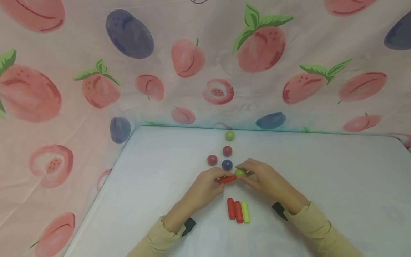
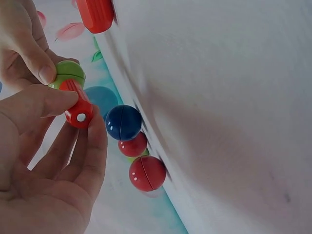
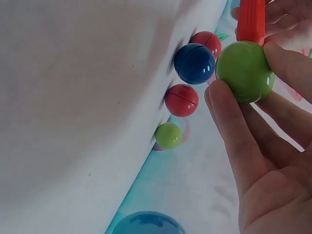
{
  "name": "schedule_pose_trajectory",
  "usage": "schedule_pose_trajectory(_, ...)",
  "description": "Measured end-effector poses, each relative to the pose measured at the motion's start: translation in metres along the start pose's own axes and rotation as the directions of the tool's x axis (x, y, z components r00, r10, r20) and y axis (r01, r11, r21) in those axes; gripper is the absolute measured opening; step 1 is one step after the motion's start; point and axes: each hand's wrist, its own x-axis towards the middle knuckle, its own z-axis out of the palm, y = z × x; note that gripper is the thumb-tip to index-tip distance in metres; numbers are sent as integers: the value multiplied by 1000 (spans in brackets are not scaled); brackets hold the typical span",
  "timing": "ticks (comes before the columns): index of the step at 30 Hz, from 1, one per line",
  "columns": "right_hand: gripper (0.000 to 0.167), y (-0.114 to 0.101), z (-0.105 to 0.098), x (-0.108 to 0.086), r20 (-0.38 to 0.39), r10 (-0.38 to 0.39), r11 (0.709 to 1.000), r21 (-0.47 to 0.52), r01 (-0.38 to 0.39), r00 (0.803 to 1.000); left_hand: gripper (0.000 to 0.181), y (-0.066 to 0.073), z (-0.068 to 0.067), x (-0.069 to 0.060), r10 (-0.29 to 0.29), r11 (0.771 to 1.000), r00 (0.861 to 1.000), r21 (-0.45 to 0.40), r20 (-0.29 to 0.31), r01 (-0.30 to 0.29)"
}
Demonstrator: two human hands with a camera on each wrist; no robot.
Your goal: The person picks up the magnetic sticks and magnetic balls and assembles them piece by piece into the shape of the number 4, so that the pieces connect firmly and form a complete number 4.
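My left hand pinches a red stick between thumb and fingers; the left wrist view shows a white dot on the end of this red stick. My right hand holds a green ball by its sides, above the table. In the right wrist view the green ball meets the far end of the red stick. The two hands face each other, close together. Beyond them on the table is a blue ball.
Two red balls and another green ball sit on the white table farther back. Two red sticks and a yellow stick lie side by side nearer the front. A fruit-patterned cloth hangs behind.
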Motion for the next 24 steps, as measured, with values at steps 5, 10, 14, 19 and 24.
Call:
schedule_pose_trajectory(5, 35, 2, 1, 0, 0, -2, 1000, 13, 2, 1000, 45, 1, 0, 0, -4, 1000, 1000, -4, 6, 4)
schedule_pose_trajectory(10, 32, 5, 2, 0, 2, -15, 1000, 27, 15, 1000, 44, 1, -1, 1, -11, 1000, 1000, -16, 13, 11)
schedule_pose_trajectory(14, 30, 8, 3, 0, 5, -21, 999, 34, 21, 1000, 44, 0, -1, 2, -12, 1000, 1000, -28, 19, 13)
schedule_pose_trajectory(19, 30, 9, 4, -1, 21, -13, 999, 38, 12, 1000, 42, -2, -1, 2, -6, 999, 1000, -38, 24, 7)
schedule_pose_trajectory(24, 30, 9, 4, -2, 44, 13, 999, 50, -15, 999, 40, -4, -1, 3, -4, 999, 1000, -34, 26, 5)
